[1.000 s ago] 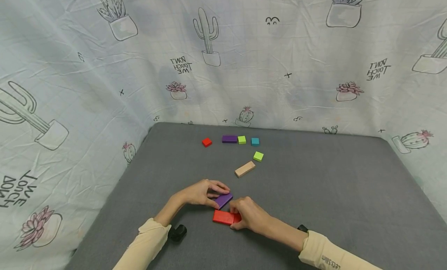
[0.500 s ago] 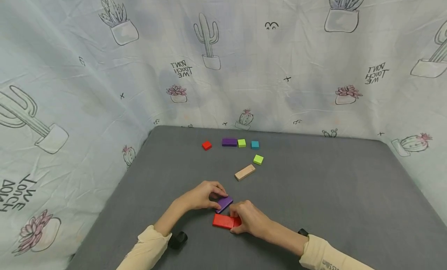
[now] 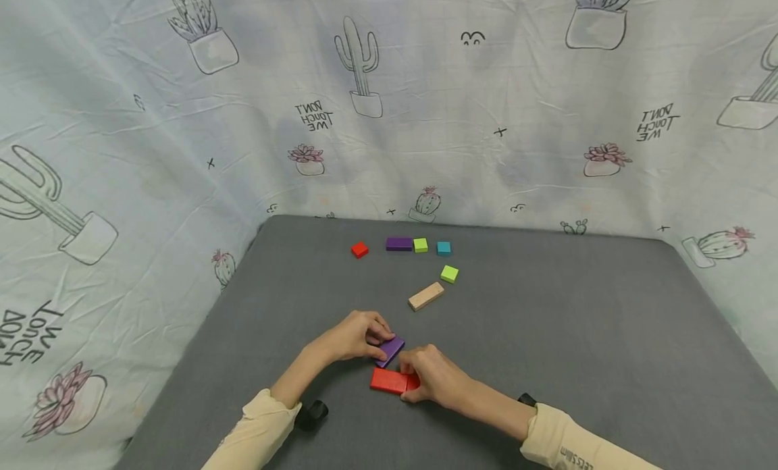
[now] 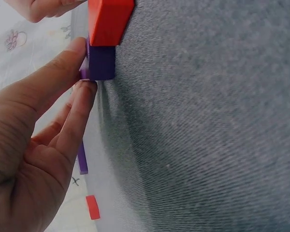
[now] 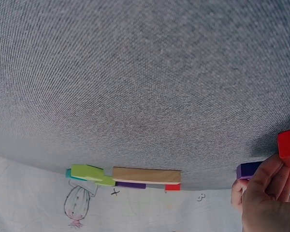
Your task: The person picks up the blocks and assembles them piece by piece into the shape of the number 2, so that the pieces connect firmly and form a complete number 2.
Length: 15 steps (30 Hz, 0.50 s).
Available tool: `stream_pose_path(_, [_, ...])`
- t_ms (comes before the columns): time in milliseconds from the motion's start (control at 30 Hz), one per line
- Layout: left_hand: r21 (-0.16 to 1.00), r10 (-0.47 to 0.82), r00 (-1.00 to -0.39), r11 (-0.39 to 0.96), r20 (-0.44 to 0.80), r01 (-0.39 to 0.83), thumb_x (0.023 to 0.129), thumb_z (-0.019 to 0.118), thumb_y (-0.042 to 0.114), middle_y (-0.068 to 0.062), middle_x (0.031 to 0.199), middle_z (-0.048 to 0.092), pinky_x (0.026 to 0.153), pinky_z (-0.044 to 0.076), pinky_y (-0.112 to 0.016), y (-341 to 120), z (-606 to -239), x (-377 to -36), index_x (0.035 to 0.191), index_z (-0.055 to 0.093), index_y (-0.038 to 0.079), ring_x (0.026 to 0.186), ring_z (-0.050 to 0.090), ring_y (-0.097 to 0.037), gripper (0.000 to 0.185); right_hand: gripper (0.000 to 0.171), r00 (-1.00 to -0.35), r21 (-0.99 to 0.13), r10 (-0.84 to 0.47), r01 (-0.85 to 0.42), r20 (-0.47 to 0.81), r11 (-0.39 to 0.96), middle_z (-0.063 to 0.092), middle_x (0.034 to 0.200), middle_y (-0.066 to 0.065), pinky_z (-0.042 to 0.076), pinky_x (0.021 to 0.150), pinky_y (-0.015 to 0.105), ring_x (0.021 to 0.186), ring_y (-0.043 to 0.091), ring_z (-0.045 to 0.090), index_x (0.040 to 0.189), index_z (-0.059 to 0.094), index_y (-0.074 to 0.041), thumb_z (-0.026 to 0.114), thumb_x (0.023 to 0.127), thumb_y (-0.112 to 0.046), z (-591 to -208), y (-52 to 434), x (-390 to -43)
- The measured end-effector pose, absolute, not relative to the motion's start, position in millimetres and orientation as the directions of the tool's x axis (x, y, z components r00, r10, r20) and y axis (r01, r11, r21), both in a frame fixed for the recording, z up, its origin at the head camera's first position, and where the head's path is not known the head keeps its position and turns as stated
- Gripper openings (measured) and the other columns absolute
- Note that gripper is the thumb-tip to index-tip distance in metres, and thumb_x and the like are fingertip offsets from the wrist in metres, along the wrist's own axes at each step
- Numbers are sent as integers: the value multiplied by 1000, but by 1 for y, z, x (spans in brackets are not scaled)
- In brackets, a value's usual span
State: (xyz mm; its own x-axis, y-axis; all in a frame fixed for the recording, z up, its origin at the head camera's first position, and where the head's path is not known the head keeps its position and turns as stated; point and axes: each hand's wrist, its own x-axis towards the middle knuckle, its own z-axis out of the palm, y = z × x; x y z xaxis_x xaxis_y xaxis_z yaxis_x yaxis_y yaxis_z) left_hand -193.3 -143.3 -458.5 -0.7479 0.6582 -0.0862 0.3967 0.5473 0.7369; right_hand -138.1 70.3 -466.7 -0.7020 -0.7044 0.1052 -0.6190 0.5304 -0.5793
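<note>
My left hand [image 3: 355, 336] pinches a flat purple block [image 3: 392, 350] between thumb and fingers; the block lies at a slant on the grey table. In the left wrist view the thumb and a fingertip meet the end of the purple block [image 4: 101, 63]. Just nearer to me, a red block [image 3: 387, 381] lies flat. My right hand [image 3: 436, 377] grips red at the right end, where a seam shows; whether this is a second red piece I cannot tell, since fingers cover it. In the right wrist view the fingertips touch the red surface [image 5: 289, 147].
Farther back lie a wooden block [image 3: 426, 296], a lime block [image 3: 450, 274], another lime piece [image 3: 421, 245] beside a purple block [image 3: 399, 244], a teal block [image 3: 444, 248] and a small red block [image 3: 360, 250]. Behind the table [image 3: 547, 321] hangs a cactus-print cloth [image 3: 413, 152].
My left thumb and fingers have drawn closer together on the purple block, its fingertips shifting slightly left. The right hand and the red block stay in place.
</note>
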Motion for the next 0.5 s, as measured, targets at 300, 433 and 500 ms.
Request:
stream_pose_path(300, [722, 667, -742, 548, -72, 423, 78, 79, 8, -4, 105, 63, 76, 52, -17, -147, -459, -192, 111, 72, 2, 92, 64, -14, 34, 32, -702, -576, -707, -616, 91, 537, 51, 67, -10, 34, 49, 13, 59, -3, 38, 76, 59, -12, 89, 67, -17, -466, 70, -139])
stream_pose_path(433, [668, 710, -704, 528, -8, 525, 80, 78, 16, -2, 110, 63, 81, 52, -21, -150, -457, -189, 113, 71, 5, 96, 62, -11, 36, 31, -703, -580, -705, -613, 91, 536, 50, 67, -10, 33, 48, 13, 58, -3, 38, 76, 59, -12, 89, 66, -17, -466, 70, -138])
stream_pose_path(500, [642, 731, -682, 511, 25, 571, 79, 79, 17, -1, 112, 63, 85, 51, -25, -151, -454, -185, 114, 71, 7, 100, 61, -11, 37, 32, -702, -580, -706, -616, 96, 533, 51, 67, -9, 33, 48, 13, 58, -3, 38, 75, 59, -12, 89, 66, -17, -465, 69, -138])
